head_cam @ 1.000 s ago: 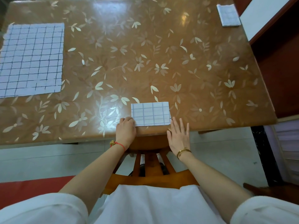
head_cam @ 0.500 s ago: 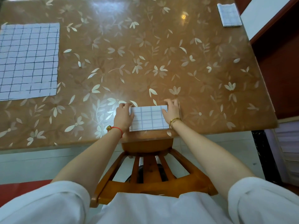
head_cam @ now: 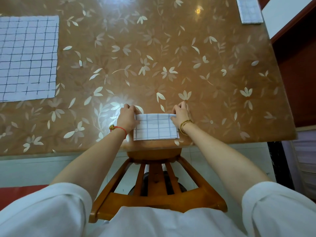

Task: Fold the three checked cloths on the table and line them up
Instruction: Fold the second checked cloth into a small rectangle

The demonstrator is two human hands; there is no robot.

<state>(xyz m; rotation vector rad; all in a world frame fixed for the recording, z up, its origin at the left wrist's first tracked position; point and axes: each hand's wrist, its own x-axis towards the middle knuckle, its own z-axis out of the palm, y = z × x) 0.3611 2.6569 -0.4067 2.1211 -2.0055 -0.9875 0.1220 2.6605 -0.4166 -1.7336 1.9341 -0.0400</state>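
Observation:
A small folded checked cloth [head_cam: 156, 128] lies at the near edge of the brown flowered table [head_cam: 153, 57]. My left hand [head_cam: 127, 117] pinches its far left corner and my right hand [head_cam: 181, 114] pinches its far right corner, fingers curled over the far edge. A large checked cloth [head_cam: 28, 57] lies spread flat at the left side of the table. A third checked cloth [head_cam: 250, 11], folded small, sits at the far right corner.
A wooden chair [head_cam: 153, 182] stands under the near table edge between my arms. A dark red cabinet [head_cam: 297, 69] borders the table on the right. Light tiled floor [head_cam: 34, 168] shows below the table edge.
Both hands moved from the near side of the small cloth up to its far corners and took hold of them. The view has moved closer over the table.

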